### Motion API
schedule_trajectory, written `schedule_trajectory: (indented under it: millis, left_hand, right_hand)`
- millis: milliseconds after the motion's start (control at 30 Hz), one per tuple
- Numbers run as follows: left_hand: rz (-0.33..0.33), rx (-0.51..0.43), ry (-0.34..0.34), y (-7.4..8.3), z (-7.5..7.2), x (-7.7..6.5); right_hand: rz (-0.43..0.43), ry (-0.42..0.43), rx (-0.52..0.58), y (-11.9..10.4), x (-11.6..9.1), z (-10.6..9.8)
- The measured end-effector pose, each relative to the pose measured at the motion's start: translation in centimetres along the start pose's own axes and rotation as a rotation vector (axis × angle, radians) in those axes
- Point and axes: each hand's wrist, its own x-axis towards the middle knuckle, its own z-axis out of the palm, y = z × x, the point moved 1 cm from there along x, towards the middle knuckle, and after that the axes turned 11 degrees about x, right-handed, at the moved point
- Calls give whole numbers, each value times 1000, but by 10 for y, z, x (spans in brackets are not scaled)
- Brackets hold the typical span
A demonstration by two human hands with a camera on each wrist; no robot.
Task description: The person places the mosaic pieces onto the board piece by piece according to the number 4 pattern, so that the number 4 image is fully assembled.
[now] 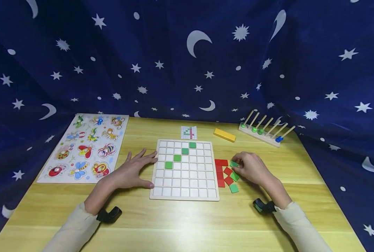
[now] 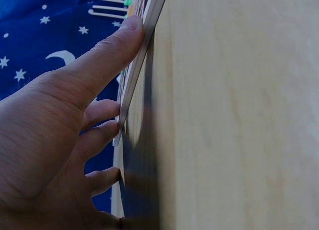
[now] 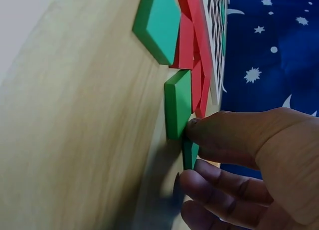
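A white grid board point(image 1: 184, 200) lies in the middle of the table, with several green tiles point(image 1: 177, 158) set in a diagonal row of its squares. My left hand point(image 1: 134, 171) rests with spread fingers at the board's left edge; in the left wrist view the thumb point(image 2: 112, 50) lies on the rim. To the right of the board, my right hand point(image 1: 251, 168) pinches a small green tile point(image 3: 190, 152) between thumb and fingertips. Beside it lie another green tile point(image 3: 178, 105), a nearer green tile point(image 1: 234, 188) and several red tiles point(image 1: 220, 175).
A small pattern card point(image 1: 189, 132) sits behind the board. Farther right are a yellow block point(image 1: 224, 135) and a wooden peg stand point(image 1: 259, 134) with beads. An insect picture puzzle point(image 1: 83, 148) lies at the left. A dark blue star-print curtain point(image 1: 174, 52) surrounds the table.
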Motion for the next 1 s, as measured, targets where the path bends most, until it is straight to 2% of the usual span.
schedule_trajectory:
  millis: [267, 533, 800, 1000]
  left_hand:
    - [-2, -1, -4, -1, 0, 0]
    - [-3, -2, -4, -1, 0, 0]
    - [-5, -10, -11, 1, 0, -1]
    - [-1, -6, -4, 0, 0, 0]
  right_hand:
    - [-53, 38, 15, -12, 3, 2]
    - [-170, 49, 39, -46, 13, 15]
    - [-240, 1, 69, -78, 25, 32]
    - [-280, -28, 95, -92, 31, 43]
